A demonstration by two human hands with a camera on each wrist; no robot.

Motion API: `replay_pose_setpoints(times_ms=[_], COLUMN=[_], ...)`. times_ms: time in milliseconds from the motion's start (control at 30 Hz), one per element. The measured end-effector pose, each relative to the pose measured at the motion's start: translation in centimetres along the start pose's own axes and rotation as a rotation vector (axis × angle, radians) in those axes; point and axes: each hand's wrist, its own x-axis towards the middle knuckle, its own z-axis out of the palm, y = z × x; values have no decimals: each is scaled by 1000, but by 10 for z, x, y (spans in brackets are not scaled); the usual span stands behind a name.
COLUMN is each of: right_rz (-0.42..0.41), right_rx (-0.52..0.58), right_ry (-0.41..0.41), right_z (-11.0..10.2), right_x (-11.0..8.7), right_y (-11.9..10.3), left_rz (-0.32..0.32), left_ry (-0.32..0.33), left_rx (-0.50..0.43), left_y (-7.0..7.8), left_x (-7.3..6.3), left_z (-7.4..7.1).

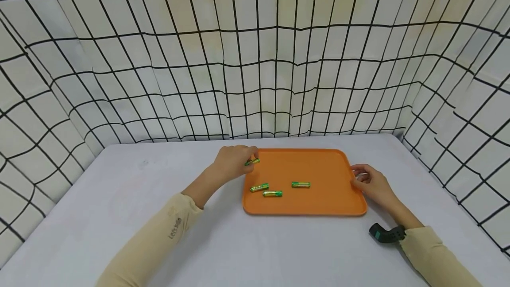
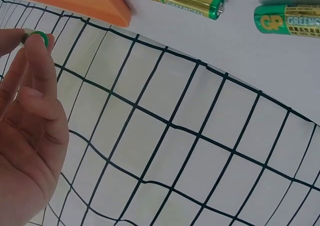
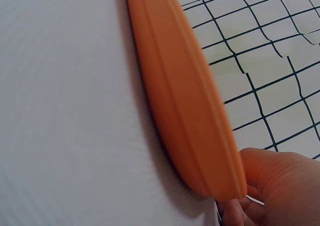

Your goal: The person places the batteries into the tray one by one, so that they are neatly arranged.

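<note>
Battery (image 1: 252,162) sits pinched in the left hand (image 1: 234,161), right hand (image 1: 372,184) gripping the orange tray (image 1: 318,167).

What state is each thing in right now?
Left hand: pinching the held battery
Held battery: clear of the table
Right hand: holding the right edge of the orange tray
Orange tray: flat on the table
Three batteries: lying on the tray
Two batteries: lying on the table beside the tray
Black wrist device: strapped on
</note>
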Motion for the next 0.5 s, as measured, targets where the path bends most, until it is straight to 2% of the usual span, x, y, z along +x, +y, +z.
replay_pose_setpoints(times_ms=[500], right_rz=[-10], right_rx=[6], right_ry=[11], right_z=[1], right_x=[-2], right_y=[-1], left_rz=[16], left_ry=[-44], left_rx=[15], left_y=[19], left_x=[24], left_z=[9])
